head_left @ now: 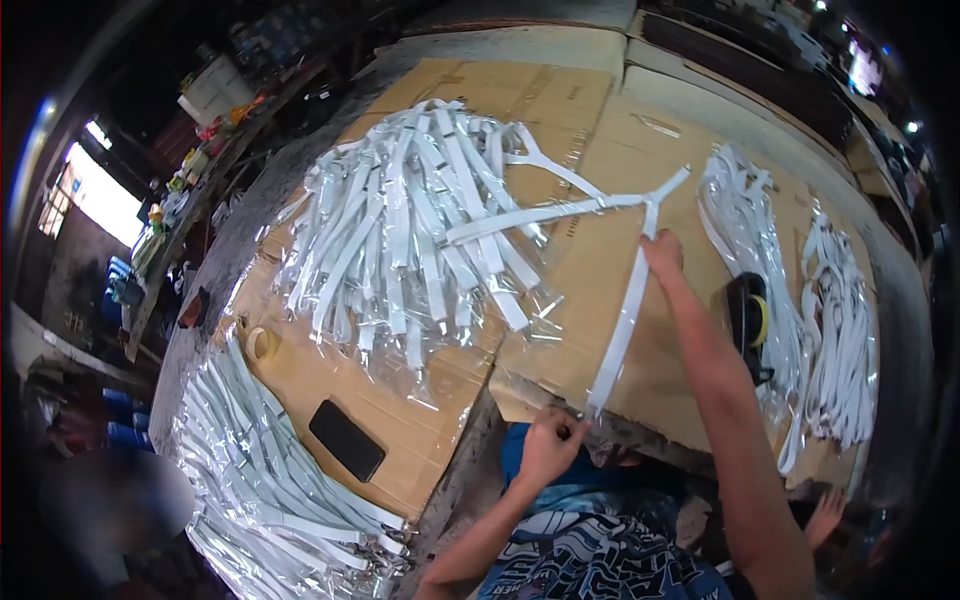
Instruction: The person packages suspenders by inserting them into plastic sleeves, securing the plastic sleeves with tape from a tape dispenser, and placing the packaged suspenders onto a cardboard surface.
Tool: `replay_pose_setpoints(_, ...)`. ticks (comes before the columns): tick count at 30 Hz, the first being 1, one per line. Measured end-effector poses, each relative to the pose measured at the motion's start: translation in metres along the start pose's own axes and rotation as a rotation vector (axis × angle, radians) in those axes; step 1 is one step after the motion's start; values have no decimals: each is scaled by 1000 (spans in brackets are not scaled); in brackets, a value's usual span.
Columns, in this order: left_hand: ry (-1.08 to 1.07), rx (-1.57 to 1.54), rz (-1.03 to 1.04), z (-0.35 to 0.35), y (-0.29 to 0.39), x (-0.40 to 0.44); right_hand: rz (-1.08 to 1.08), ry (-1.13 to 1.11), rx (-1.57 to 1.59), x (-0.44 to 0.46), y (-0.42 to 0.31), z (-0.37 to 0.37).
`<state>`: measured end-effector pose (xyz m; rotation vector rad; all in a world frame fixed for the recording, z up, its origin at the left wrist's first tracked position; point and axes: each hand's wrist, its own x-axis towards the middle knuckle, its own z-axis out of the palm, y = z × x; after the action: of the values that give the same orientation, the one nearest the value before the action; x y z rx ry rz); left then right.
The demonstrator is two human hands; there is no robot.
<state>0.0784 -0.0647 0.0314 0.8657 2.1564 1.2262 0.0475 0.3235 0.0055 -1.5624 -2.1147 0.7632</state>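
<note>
Strap (620, 345); L hand (552, 446) low end; R hand (663, 254) upper

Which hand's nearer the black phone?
Left. The left hand is right of the phone, at the white strap's lower end; the right hand is farther off, up and right.
</note>
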Motion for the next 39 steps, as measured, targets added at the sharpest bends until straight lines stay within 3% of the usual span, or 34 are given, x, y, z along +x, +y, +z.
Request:
replay_pose_setpoints(2, 79, -51, 18, -2, -1, -7, 95, 36, -64, 52, 4, 21)
replay_pose_setpoints(3, 119, -76, 28, -3, -3, -10, 100, 39, 30, 89, 19, 42)
replay_pose_setpoints(5, 108, -125, 65, -11, -9, -15, 59, 5, -73, 156, 34, 70)
replay_pose_setpoints(6, 142, -146, 63, -17, -13, -21, -308, -168, -306, 202, 57, 93)
replay_pose_setpoints(8, 158, -164, 13, -31, -20, -27, -336, -248, -287, 235, 89, 98)
replay_pose_setpoints(14, 261, -334, -53, -72, -30, -52, -25, -695, 600, 269, 66, 52)
replay_pose_setpoints(18, 247, -449, -7, -94, -34, -54, -77, -906, 805, 307, 23, 21)
replay_pose_setpoints(20, 221, -498, 60, -130, -14, -54, -376, -975, 747, 215, -85, -62)
replay_pose_setpoints(21, 202, -546, 125, -153, 2, -48, -433, -926, 712, 185, -117, -88)
replay_pose_setpoints(25, 354, -240, 358, -228, 71, -52, -650, -741, 667, 54, -240, -171)
replay_pose_setpoints(28, 437, -90, 538, -276, 117, -51, -842, -633, 870, -41, -310, -211)
replay_pose_setpoints(32, 649, 112, 779, -341, 194, -59, -1146, -571, 413, -189, -418, -296)
replay_pose_setpoints(33, 722, 160, 898, -359, 209, -56, -1199, -633, 522, -208, -435, -299)
replay_pose_setpoints(36, 804, 407, 779, -396, 257, -87, -1306, -734, 632, -276, -473, -311)
replay_pose_setpoints(37, 775, 475, 694, -403, 273, -103, -1290, -911, 573, -304, -478, -327)
replay_pose_setpoints(39, 567, 442, 593, -424, 294, -139, -1356, -1009, 501, -337, -486, -336)
